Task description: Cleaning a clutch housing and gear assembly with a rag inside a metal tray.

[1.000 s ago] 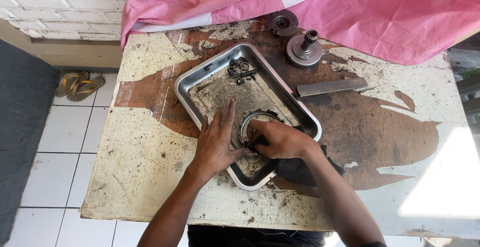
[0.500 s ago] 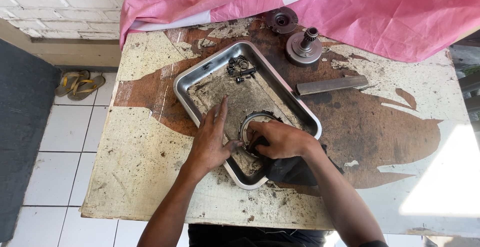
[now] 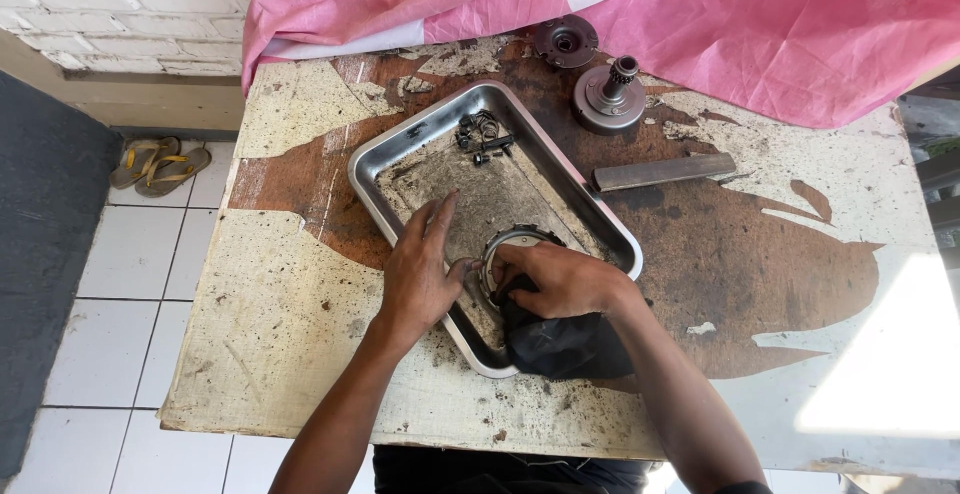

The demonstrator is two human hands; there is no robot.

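Observation:
A dirty metal tray (image 3: pixel 390 149) sits tilted on a worn table (image 3: pixel 280 304). In its near end lies a round metal ring part (image 3: pixel 510 241). My left hand (image 3: pixel 425 274) rests flat in the tray, fingers spread, its thumb touching the ring's left side. My right hand (image 3: pixel 560 279) presses a black rag (image 3: pixel 565 344) against the ring; the rag hangs over the tray's near rim. Several small dark metal parts (image 3: pixel 482 134) lie at the tray's far end.
A geared round metal part (image 3: pixel 610 99) and a smaller round part (image 3: pixel 565 41) stand at the table's back, by a pink cloth (image 3: pixel 700 14). A flat metal bar (image 3: pixel 665 171) lies right of the tray. Sandals (image 3: pixel 160 164) lie on the tiled floor at left.
My left hand has shifted a little, its fingers moving further up the tray. My right hand stays on the ring with the rag.

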